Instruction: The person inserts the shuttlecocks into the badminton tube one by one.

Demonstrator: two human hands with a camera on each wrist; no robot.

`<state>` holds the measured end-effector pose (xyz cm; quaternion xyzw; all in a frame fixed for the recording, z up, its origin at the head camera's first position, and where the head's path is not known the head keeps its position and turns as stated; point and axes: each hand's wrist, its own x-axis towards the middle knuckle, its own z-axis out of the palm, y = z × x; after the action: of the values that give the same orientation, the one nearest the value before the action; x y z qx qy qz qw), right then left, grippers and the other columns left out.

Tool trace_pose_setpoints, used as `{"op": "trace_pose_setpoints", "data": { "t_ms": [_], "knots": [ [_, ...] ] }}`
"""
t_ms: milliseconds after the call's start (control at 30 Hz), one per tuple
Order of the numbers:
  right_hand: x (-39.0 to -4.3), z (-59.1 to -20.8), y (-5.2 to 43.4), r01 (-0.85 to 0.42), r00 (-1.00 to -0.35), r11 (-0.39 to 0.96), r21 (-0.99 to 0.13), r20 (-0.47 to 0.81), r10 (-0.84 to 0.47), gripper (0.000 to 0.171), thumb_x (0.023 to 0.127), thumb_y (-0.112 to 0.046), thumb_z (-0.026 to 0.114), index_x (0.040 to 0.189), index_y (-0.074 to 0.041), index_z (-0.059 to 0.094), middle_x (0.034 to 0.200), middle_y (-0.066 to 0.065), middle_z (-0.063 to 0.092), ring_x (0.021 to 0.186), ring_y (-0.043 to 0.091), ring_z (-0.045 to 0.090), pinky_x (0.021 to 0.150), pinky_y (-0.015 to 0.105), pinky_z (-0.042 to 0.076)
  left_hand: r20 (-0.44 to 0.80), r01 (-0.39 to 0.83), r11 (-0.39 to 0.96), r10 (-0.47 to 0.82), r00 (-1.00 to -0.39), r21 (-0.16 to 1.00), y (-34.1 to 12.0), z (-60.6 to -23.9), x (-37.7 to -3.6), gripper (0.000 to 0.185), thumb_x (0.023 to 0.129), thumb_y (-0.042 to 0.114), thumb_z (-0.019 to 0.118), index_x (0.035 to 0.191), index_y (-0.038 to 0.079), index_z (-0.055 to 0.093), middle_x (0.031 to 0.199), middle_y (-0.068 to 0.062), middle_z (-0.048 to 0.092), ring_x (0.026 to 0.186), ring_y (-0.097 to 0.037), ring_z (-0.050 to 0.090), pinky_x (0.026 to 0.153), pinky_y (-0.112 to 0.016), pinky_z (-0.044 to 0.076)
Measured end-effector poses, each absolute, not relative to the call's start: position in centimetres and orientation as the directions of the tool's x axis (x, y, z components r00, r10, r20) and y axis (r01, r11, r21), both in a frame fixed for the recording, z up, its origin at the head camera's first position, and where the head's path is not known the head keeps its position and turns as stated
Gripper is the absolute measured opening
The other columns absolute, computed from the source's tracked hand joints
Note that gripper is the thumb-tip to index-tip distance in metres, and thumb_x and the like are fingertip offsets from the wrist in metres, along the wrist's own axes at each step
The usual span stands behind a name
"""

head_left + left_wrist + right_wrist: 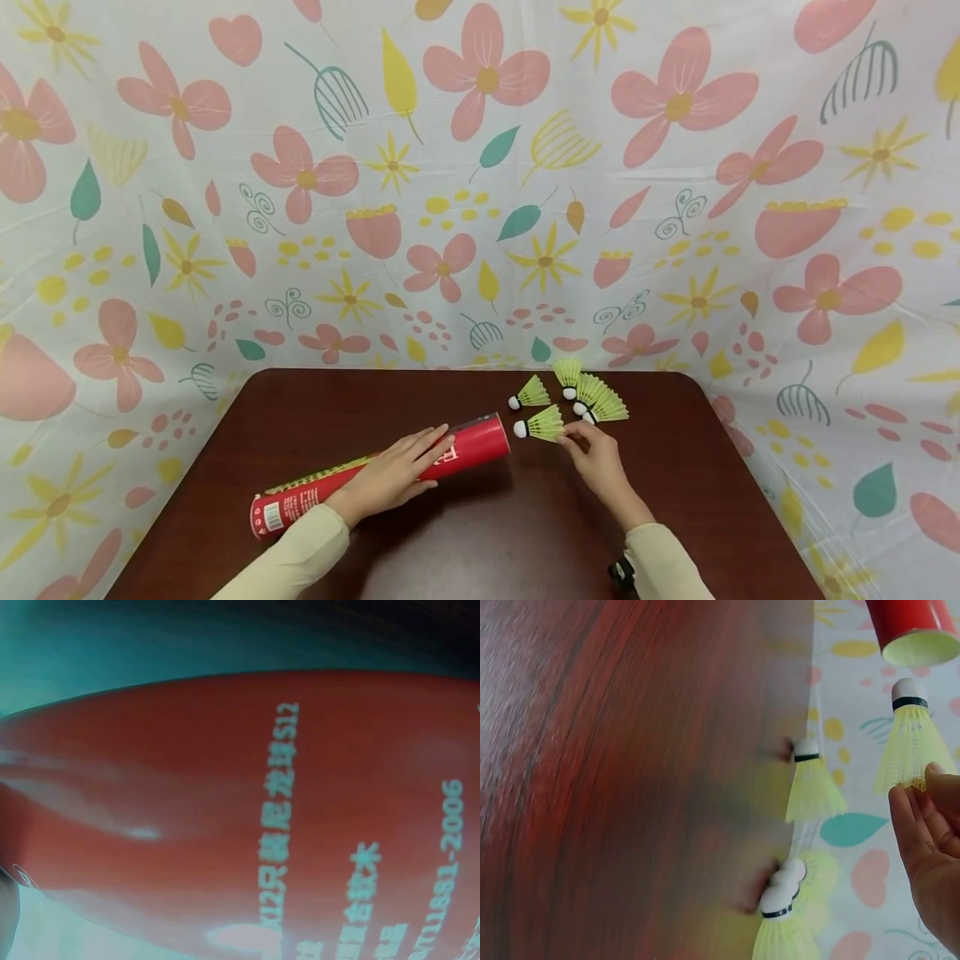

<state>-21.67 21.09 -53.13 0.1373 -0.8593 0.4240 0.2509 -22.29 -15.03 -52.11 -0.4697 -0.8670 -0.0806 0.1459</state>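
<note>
The dark wooden counter (465,533) carries everything here, with flowered cloth (480,167) hung behind and around it. Largest on it is the red shuttlecock tube (375,479), lying on its side with its open mouth toward the shuttlecocks. The left hand (393,475) rests across the tube's upper half, fingers laid fairly straight over it; the left wrist view shows only red wall and printed lettering close up. Judging by this, the tube should be pinned firmly so it cannot roll as anything is fed in.

The right hand (592,458) pinches the skirt edge of the nearest yellow-green nylon shuttlecock (542,425), whose white cork points at the tube mouth and lies just beside it. A good insertion would keep the cork leading and the skirt lined up with the tube's axis, pushed lightly so the skirt does not crumple on the rim.

Four more shuttlecocks (588,392) lie in a loose cluster near the counter's far edge, some overlapping.

The right wrist view shows the tube's mouth pale inside; whether anything sits deeper I cannot tell.
</note>
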Motion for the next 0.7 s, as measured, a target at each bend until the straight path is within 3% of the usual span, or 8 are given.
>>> {"op": "trace_pose_setpoints", "data": {
  "t_ms": [700],
  "knots": [
    [-21.9,-53.4,18.2,-0.584,-0.778,0.525,-0.62,0.612,-0.142,0.014,0.078,0.004,0.074,0.086,-0.007,0.07,0.083,0.0,0.068,0.077,0.013,0.064,0.066,0.025,0.053,0.291,0.834,0.551,0.793,-0.535,0.03,-14.4,-52.0,-22.1,0.093,0.081,0.031,0.078,0.154,0.016,0.023,0.156,-0.006,0.027,0.137,-0.024,0.036,0.108,-0.041,0.037]
  ]
}}
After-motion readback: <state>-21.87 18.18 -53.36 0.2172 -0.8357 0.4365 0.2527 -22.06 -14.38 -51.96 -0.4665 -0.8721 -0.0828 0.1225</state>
